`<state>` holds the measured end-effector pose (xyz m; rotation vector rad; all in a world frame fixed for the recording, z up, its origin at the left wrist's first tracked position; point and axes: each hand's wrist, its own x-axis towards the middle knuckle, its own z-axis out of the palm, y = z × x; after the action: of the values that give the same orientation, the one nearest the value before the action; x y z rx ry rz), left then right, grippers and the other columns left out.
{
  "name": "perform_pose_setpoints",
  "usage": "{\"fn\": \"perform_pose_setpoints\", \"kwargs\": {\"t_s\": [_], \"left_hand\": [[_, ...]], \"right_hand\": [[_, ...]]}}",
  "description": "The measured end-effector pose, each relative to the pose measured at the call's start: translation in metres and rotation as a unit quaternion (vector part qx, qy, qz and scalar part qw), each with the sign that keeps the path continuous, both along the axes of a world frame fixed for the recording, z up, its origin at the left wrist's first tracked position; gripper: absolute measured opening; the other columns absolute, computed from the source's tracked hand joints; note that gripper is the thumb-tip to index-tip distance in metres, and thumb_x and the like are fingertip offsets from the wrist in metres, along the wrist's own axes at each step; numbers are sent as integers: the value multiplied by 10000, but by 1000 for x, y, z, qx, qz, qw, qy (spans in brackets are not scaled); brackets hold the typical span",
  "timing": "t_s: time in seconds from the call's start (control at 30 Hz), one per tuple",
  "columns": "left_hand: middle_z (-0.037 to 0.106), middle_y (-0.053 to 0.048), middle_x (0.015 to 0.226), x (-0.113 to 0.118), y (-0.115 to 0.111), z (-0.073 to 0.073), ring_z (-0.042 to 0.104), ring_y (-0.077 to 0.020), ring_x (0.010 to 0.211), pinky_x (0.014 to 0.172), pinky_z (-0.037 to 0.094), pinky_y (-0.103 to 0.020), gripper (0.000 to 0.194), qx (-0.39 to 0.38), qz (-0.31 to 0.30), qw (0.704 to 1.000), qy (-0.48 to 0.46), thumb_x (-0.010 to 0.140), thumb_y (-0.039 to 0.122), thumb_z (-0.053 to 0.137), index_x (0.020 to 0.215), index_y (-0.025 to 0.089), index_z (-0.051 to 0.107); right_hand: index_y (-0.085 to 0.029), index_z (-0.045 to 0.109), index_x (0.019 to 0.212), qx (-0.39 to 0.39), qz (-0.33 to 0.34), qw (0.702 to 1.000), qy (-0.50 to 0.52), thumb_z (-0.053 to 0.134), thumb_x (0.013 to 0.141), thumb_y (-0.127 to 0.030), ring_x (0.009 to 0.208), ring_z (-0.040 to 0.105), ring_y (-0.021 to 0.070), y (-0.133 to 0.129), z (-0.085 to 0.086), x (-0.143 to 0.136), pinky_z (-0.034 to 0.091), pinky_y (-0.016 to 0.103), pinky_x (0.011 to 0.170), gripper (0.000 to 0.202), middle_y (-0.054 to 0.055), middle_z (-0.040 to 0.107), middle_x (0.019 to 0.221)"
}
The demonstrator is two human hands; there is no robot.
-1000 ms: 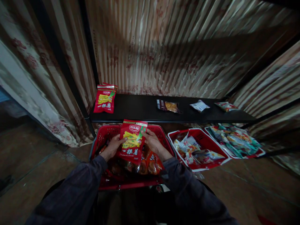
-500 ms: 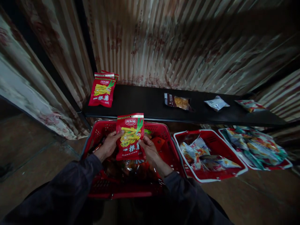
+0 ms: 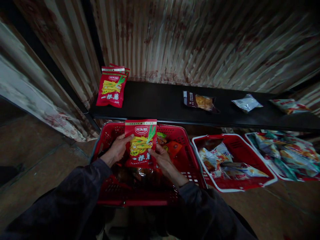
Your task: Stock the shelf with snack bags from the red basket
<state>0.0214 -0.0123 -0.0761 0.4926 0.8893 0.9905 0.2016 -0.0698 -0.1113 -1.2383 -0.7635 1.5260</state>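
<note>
Pouch [image 3: 140, 143] looks straighter than a second ago, and the right hand [image 3: 163, 161] has slid from near its top down its side. Both hands are mostly closed, each pinching an edge, thumbs on the front; can't tell what the fingers behind are doing. Left hand [image 3: 117, 150] has the other side, a bit higher. So the pouch is face-up over the big basket [image 3: 140, 202], which has more packs in it. Matching packs [image 3: 111, 89] overlap at the left end of the black shelf [image 3: 155, 100], with a brown bag [image 3: 201, 102] and white pack [image 3: 247, 103] further right.
</note>
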Motion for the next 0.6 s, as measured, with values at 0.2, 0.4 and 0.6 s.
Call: {"fn": "perform_pose_setpoints", "kwargs": {"t_s": [0.2,0.4,0.6], "left_hand": [[744,-98,892,5,-1,-2,654,-279,981,907,487,-415,464,-14,20,1000,9,531,326,841,919,122,689],[746,-99,895,9,-9,1,649,-291,990,929,464,-422,452,25,-30,999,34,500,319,849,881,118,712],[750,-92,832,5,-7,6,651,-295,981,905,477,-427,437,45,-9,998,41,487,321,850,850,116,718]], "right_hand": [[-232,660,944,-18,4,999,28,786,599,-430,788,688,236,5,8,-2,538,380,744,418,15,742,877],[-238,673,840,-39,-91,995,2,807,528,-480,789,688,226,12,14,2,513,333,690,416,11,748,841],[-211,698,800,-26,-88,995,32,814,524,-469,767,691,253,10,18,-1,525,385,705,395,31,751,778]]}}
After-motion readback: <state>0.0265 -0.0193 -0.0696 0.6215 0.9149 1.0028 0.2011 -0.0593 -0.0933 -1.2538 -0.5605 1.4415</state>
